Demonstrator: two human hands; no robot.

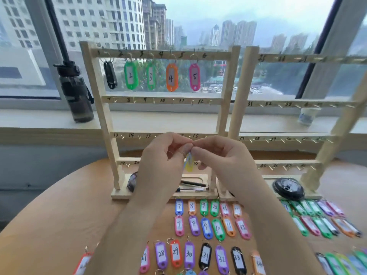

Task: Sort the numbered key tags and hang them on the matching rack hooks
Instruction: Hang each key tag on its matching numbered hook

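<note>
The left rack and right rack were pale wood, numbered in black. On the left one's top rail hung a black tag, green tag 2, green tag 3, an orange tag and a pink tag. Nearer was a yellow tag. The bottle was brown-green camouflage, the bench tan, and the cup white with blue.

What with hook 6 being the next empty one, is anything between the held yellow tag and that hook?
Nothing visible. The yellow tag, pinched by the left hand and right hand, is in front of the rack; hook 6 on the top rail is bare.
</note>
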